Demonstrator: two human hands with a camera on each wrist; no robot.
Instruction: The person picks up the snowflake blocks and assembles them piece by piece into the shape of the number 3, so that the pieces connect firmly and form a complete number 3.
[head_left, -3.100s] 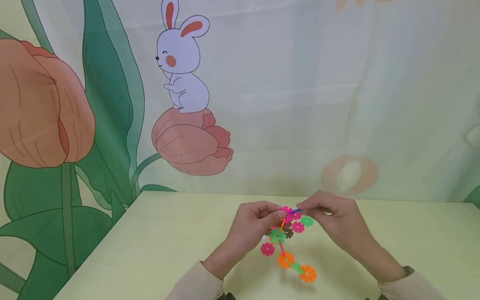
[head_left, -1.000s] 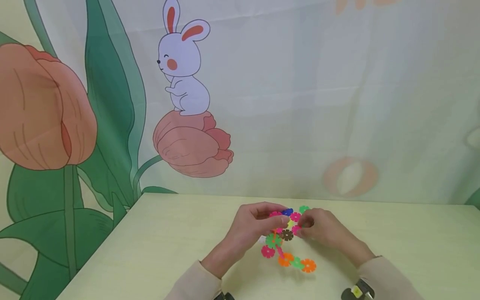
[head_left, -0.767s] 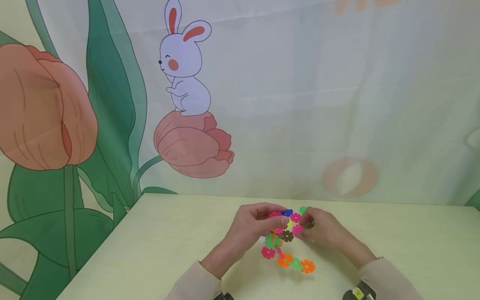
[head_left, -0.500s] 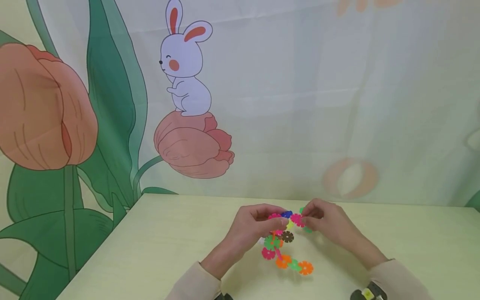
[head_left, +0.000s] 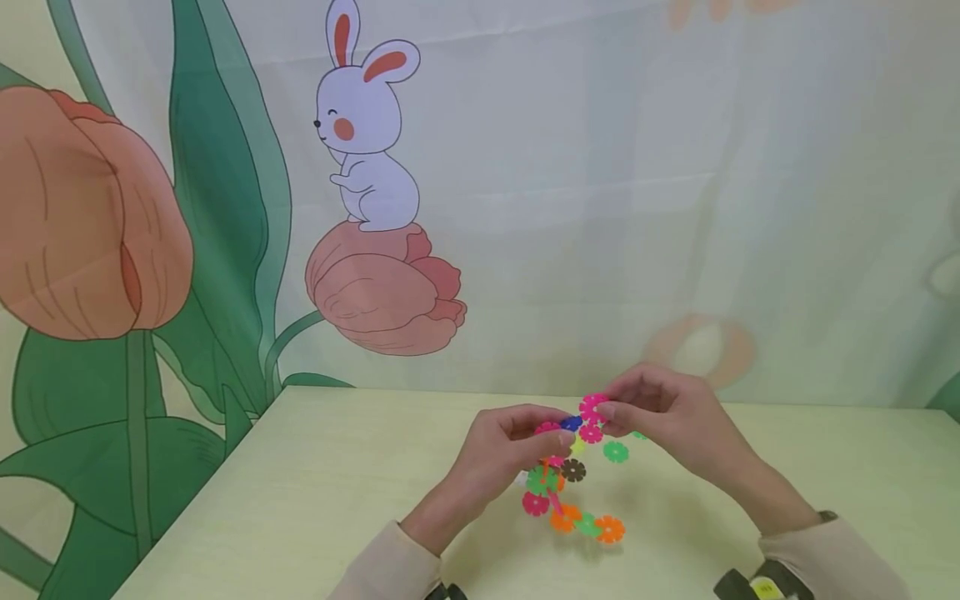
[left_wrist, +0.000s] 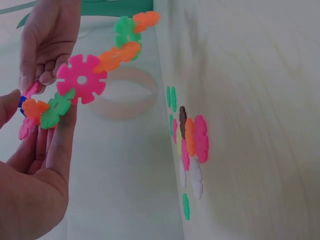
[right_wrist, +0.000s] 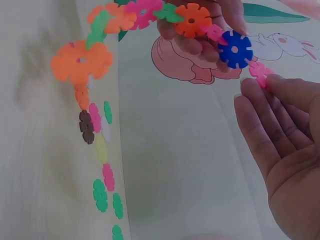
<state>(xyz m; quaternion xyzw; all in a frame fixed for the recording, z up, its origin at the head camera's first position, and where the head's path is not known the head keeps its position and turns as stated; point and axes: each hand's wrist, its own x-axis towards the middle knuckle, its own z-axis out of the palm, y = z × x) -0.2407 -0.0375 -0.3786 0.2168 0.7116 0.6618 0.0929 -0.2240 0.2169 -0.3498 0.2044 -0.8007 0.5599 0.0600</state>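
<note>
A chain of interlocking notched plastic discs hangs above the table, ending in a blue disc [right_wrist: 235, 49]. My left hand [head_left: 498, 458] pinches the chain near that end, by a pink disc [head_left: 549, 428]. From there it runs through orange, green and pink discs to an orange disc [head_left: 610, 529] at the free end. Between thumb and fingers, my right hand [head_left: 675, 425] pinches another pink disc [head_left: 592, 408]. In the right wrist view this pink disc [right_wrist: 260, 73] meets the blue disc's rim; whether their notches are joined I cannot tell.
Loose discs lie on the pale table [head_left: 360, 483] below and behind the chain: a brown disc [head_left: 573, 470], a green disc [head_left: 616, 452], a pink disc [head_left: 536, 503], and several others. A printed curtain [head_left: 525, 208] stands behind the table's back edge.
My right hand has picked a pink disc from the loose ones and raised it to the blue disc. Earlier it held the blue disc at the chain's end. The left hand has barely moved.
</note>
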